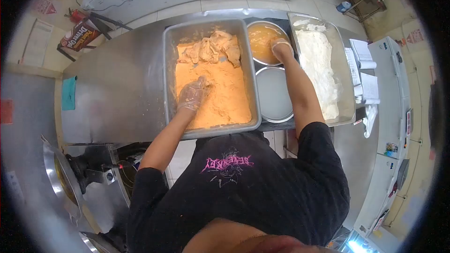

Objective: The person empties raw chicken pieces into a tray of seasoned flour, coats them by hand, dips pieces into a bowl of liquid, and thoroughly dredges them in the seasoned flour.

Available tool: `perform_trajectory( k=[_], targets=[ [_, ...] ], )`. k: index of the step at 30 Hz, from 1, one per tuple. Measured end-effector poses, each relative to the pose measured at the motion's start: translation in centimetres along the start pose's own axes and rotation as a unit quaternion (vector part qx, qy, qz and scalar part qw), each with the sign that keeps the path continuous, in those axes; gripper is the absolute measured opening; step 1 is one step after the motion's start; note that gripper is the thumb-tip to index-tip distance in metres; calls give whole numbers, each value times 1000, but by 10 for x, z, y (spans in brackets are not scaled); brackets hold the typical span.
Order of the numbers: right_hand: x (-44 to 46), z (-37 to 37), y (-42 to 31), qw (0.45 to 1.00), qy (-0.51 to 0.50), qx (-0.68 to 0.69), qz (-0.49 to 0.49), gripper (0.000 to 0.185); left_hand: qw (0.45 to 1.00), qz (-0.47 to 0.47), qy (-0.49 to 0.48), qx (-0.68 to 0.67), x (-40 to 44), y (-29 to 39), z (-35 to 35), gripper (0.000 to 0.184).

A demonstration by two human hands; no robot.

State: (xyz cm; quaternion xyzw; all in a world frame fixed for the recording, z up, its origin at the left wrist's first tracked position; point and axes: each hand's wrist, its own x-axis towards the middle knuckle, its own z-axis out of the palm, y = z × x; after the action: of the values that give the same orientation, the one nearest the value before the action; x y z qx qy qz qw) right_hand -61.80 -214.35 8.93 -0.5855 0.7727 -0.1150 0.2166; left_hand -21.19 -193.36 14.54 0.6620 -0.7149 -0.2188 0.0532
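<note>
My left hand (192, 95), in a clear plastic glove, rests on orange breading flour (225, 98) in a large grey tub (254, 84). Its fingers lie loosely on the flour, and nothing is plainly held in them. Several coated pieces that look like chicken (209, 50) are heaped at the tub's far end. Gloved too, my right hand (282, 50) dips into a round pan (253, 58) of orange-brown liquid batter (262, 37). Its fingers are curled down at the liquid, and what they grip is hidden. Nearer me stands a second round pan (275, 119) with pale, cloudy liquid.
Right of the pans, a long metal tray (347, 105) holds white flour (317, 65). Papers (370, 89) lie beyond it. A teal cloth (68, 93) is on the steel table (112, 79) at left. A wide metal pan (61, 173) stands at the lower left.
</note>
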Motion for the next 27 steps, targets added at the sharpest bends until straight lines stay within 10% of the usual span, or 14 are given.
perform_trajectory(
  k=[10,13,16,22,25,27],
  targets=[
    [-16,-44,-32,957,38,-219,-189,26,999,-25,35,1,-2,48,-65,38],
    [-40,-79,-46,924,64,-262,-272,28,977,55,87,-185,11,59,-80,41],
    [-80,-115,-74,983,18,-32,-179,30,903,330,267,68,56,52,-67,44],
    [-39,-134,-63,959,50,-96,-263,18,988,145,35,-25,124,184,-111,57],
    [-31,-148,-53,898,91,-177,-393,19,968,191,161,14,191,198,-62,59],
    [-8,-143,-48,908,76,-191,-365,19,986,149,58,55,212,222,-51,35]
  ],
)
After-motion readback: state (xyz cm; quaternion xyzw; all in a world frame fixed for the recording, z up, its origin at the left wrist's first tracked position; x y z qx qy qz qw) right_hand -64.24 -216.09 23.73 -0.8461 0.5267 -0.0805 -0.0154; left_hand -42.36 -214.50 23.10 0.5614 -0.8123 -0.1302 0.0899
